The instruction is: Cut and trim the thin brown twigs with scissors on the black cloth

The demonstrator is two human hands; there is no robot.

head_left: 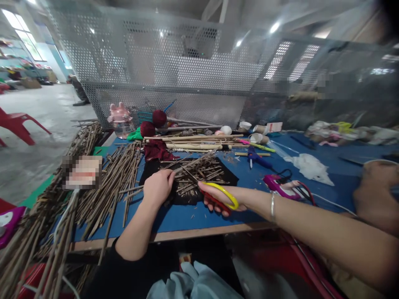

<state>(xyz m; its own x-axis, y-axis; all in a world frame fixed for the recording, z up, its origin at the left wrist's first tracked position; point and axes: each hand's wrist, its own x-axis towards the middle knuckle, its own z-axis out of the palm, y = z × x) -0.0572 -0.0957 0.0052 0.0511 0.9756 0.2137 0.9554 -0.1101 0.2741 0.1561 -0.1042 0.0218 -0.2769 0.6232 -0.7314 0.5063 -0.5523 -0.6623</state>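
My left hand (157, 187) is closed around a thin brown twig (178, 170), whose end sticks out to the right of the fist. In my right hand (243, 197) is a pair of scissors (222, 190) with yellow and red handles. The blades point up and left, close to the twig's end; whether they touch it I cannot tell. Beneath both hands, a heap of short cut twigs (202, 174) lies on a black cloth (229, 176). Long twigs (107, 187) are spread on the blue table to the left of my left hand.
A bundle of long sticks (40, 211) lines the table's left side. Behind the heap lie dark red balls (159, 118), rods and paper cups (256, 138). A blue glue gun (258, 159), purple power strip (277, 185) and white plastic bag (311, 168) lie rightward. Another person's arm (377, 195) is at right.
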